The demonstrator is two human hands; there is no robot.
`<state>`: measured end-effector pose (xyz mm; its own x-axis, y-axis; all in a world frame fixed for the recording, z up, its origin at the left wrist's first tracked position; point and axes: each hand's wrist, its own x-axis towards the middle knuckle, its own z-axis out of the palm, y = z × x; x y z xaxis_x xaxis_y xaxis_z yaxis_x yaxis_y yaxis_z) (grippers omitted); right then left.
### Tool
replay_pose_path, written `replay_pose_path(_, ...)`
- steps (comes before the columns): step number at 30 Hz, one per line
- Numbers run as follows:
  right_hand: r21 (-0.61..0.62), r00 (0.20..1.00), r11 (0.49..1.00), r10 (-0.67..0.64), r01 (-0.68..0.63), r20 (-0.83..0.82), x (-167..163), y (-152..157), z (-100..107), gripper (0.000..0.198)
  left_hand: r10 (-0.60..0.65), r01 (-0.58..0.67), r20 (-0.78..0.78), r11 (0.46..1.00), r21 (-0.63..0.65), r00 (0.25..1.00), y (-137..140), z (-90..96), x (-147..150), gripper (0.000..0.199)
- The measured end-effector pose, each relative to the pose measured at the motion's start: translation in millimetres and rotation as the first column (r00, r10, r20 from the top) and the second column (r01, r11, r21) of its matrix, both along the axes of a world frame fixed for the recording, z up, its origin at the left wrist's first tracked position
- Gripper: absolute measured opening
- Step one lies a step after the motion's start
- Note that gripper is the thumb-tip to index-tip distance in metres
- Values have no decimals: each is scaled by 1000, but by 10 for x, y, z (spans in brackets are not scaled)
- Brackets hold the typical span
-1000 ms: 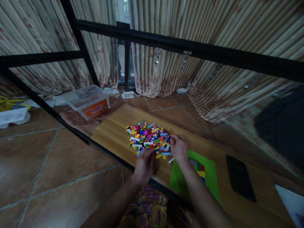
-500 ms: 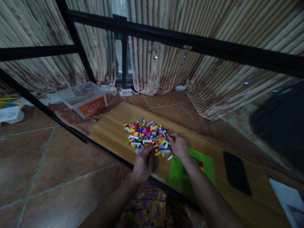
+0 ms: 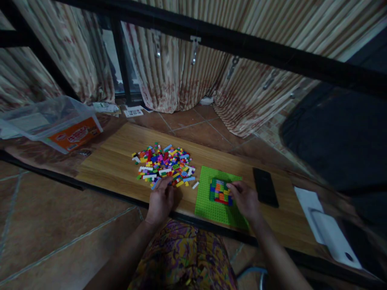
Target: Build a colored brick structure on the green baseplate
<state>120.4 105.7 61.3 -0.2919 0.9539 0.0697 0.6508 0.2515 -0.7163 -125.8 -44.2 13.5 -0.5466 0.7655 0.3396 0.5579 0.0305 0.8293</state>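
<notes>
A heap of small multicoloured building bricks (image 3: 163, 163) lies on a wooden board. At its near edge rests my left hand (image 3: 161, 200), fingers curled together; what they hold, if anything, is hidden. To the right of the heap is a green studded baseplate (image 3: 205, 205). On it sits a low square patch of joined bricks (image 3: 220, 190) in green, blue, orange, red and yellow. My right hand (image 3: 246, 199) is over the baseplate's right side, thumb and finger pinched at the patch's right edge, seemingly on a tiny brick mostly hidden by the fingertips.
A black phone (image 3: 265, 187) lies on the wooden board (image 3: 111, 157) right of the baseplate. Beyond it are white papers and a white object (image 3: 337, 237). A clear plastic box (image 3: 74, 135) with an orange label stands at the left. Dark metal bars (image 3: 260, 46) cross before striped curtains.
My right hand has moved from the heap's right edge to the brick patch on the baseplate. My left hand stays by the heap. The view has swung to the right.
</notes>
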Motion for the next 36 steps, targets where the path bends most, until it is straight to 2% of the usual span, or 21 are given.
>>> replay_pose_path(3, -72, 995, 997, 6, -13, -101, 77, -50, -48, 33, 4, -4, -24, 1000, -5, 1000, 12, -20, -7, 26)
replay_pose_path(6, 21, 989, 990, 142, -141, -30, 97, -55, 3, 29, 21, -21, -81, 1000, 1, 996, 14, -23, -11, 25)
replay_pose_path(9, 124, 960, 954, 264, -274, 89, 71, -81, 57, 25, 22, -21, -107, 1000, 7, 994, 11, -16, -10, 24)
replay_pose_path(13, 129, 921, 915, 365, -382, 139, 17, -118, 35, 26, 26, -25, -120, 1000, 7, 992, 13, -16, -3, 24)
replay_pose_path(22, 133, 891, 884, 432, -449, 137, 34, -43, -23, 22, 21, -22, -100, 1000, -7, 995, 11, -5, 13, 25)
replay_pose_path(32, 176, 905, 890, 401, -422, 142, 22, -70, -49, 21, 14, -17, -133, 1000, -19, 991, 8, 24, 16, 25)
replay_pose_path(36, 144, 907, 896, 412, -421, 87, 44, -46, -40, 18, 4, -8, -148, 1000, -30, 989, 10, 15, 8, 24)
